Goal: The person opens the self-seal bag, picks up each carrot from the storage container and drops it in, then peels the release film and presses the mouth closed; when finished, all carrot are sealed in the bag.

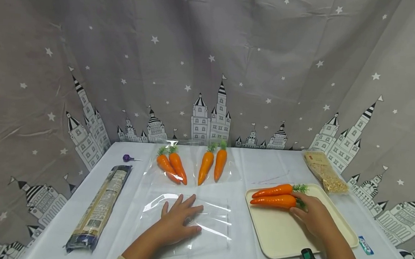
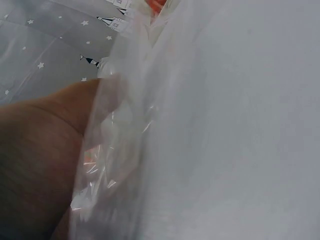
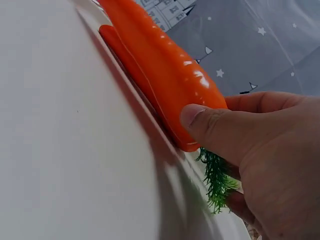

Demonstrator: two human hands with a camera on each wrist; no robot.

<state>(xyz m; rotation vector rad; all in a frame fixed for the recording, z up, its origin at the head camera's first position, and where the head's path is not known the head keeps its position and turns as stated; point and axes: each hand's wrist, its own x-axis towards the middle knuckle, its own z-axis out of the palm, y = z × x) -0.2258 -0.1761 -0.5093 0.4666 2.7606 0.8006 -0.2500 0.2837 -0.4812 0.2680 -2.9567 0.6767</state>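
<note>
My right hand [image 1: 317, 216] grips the thick, leafy end of the nearer carrot [image 1: 273, 201], its thumb on the near side in the right wrist view. Another carrot [image 1: 272, 191] lies just behind it; both are on the cream tray [image 1: 281, 235]. The green tops [image 3: 216, 172] show below the fingers. With fingers spread, my left hand [image 1: 176, 224] rests on a flat clear plastic bag [image 1: 216, 225] at the middle of the table. In the left wrist view the film [image 2: 112, 150] covers part of that hand.
Behind the flat bag lie clear bags with a left pair of carrots [image 1: 176, 166] and a right pair [image 1: 212, 163]. A long printed packet [image 1: 99, 208] and a purple lollipop [image 1: 129, 158] are at left. At right are a grain bag [image 1: 327, 172] and a small blue-green packet [image 1: 366, 245].
</note>
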